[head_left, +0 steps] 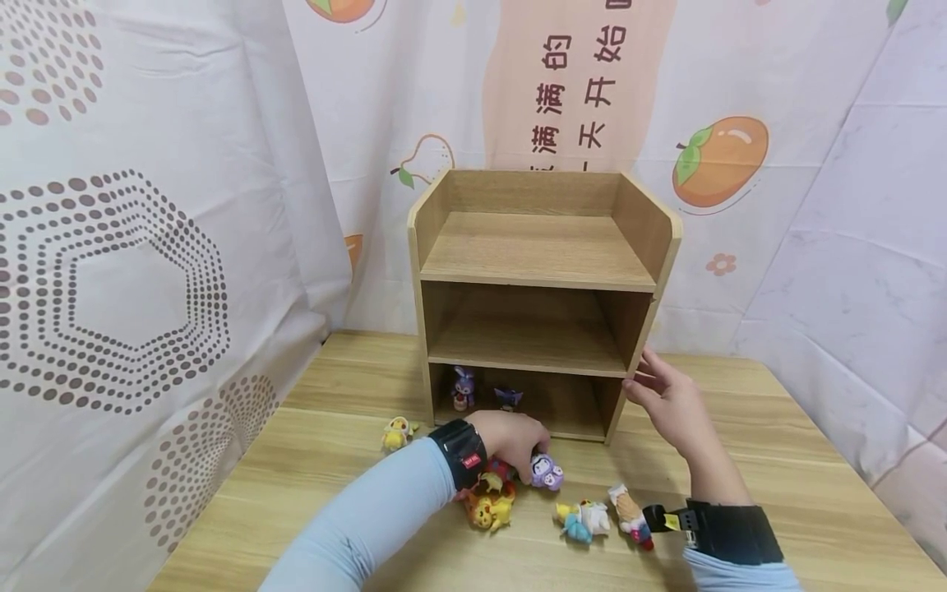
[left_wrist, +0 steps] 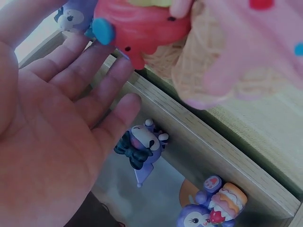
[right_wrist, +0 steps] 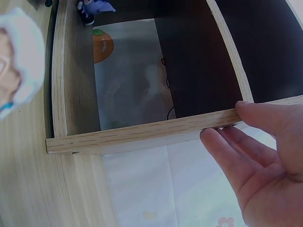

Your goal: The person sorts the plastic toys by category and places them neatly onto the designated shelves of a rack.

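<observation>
My left hand reaches down in front of a small wooden shelf, thumb and fingers around a purple figurine with a white face. In the left wrist view that purple figurine shows between thumb and fingers, partly cut off by the frame. Right beneath this hand lie a red figurine and a yellow one. My right hand grips the shelf's right side panel, thumb on the front edge and fingers on the outer face.
In the bottom compartment stand a purple rabbit figurine and a dark purple figurine. A yellow figurine sits left of the shelf. Toward the front right lie a white-and-blue figurine and a cone-shaped one. A printed cloth hangs behind.
</observation>
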`<move>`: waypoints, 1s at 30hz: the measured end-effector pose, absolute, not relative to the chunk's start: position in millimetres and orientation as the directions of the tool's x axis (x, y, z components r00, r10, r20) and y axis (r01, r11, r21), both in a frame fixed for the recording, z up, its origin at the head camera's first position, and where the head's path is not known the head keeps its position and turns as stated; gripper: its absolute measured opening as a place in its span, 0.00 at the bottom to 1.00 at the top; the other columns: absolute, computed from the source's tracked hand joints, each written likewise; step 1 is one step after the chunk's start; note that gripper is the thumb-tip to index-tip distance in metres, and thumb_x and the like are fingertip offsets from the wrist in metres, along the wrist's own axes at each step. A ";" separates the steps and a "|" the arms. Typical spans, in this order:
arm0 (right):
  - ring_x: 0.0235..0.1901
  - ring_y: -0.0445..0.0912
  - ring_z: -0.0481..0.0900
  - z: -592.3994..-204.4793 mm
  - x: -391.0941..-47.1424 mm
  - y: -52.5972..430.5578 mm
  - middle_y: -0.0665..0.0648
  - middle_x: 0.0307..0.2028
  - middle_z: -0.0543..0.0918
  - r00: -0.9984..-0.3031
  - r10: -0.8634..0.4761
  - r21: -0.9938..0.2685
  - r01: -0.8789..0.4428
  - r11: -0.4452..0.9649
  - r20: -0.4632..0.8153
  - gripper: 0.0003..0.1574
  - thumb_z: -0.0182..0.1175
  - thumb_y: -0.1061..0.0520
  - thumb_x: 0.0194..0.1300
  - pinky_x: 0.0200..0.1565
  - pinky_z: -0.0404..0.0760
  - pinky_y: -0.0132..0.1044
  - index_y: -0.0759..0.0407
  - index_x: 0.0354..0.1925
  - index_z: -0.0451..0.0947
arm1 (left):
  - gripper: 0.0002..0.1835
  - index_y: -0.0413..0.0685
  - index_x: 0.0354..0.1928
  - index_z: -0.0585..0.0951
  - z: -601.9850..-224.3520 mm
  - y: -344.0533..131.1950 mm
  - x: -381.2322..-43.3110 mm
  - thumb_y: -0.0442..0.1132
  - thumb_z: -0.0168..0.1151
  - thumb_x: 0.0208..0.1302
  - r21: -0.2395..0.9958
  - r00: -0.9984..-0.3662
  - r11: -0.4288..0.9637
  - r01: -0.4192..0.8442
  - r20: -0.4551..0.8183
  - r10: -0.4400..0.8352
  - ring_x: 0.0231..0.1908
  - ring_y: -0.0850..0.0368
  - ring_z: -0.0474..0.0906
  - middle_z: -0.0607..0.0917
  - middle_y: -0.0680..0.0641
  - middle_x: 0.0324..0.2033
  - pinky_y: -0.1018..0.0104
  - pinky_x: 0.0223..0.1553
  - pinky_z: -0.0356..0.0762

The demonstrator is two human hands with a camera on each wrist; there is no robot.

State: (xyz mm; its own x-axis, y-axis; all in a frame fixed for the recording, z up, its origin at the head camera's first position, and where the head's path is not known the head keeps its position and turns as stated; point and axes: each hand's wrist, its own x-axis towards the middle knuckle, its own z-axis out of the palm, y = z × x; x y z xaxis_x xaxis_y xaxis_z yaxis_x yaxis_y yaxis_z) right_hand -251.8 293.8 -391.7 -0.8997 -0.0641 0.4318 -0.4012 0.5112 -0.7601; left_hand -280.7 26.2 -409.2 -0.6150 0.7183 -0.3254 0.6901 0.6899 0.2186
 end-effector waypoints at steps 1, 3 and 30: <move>0.57 0.65 0.78 -391.8 -252.0 293.8 0.74 0.64 0.73 -0.900 -0.062 -0.758 -0.398 0.517 0.431 0.44 0.63 0.66 0.70 0.43 0.82 0.26 0.60 0.78 0.57 | 0.19 0.54 0.43 0.81 -409.5 26.0 -280.7 0.44 0.81 0.53 0.220 -0.614 0.689 0.691 -0.323 0.720 0.35 0.64 0.75 0.79 0.59 0.34 0.70 0.37 0.74; 0.57 0.64 0.78 -392.1 -252.2 293.7 0.73 0.64 0.74 -0.901 -0.061 -0.756 -0.396 0.522 0.429 0.44 0.63 0.66 0.70 0.43 0.83 0.27 0.59 0.78 0.57 | 0.19 0.54 0.42 0.81 -410.5 25.6 -280.6 0.44 0.81 0.53 0.225 -0.615 0.688 0.690 -0.318 0.721 0.34 0.64 0.75 0.79 0.59 0.34 0.70 0.36 0.74; 0.55 0.55 0.81 -393.9 -253.3 295.2 0.74 0.63 0.74 -0.899 -0.070 -0.762 -0.406 0.505 0.432 0.44 0.62 0.67 0.71 0.43 0.83 0.27 0.59 0.78 0.56 | 0.20 0.53 0.43 0.80 -410.9 25.7 -281.8 0.33 0.80 0.51 0.223 -0.630 0.673 0.705 -0.238 0.739 0.34 0.64 0.75 0.81 0.57 0.35 0.72 0.35 0.74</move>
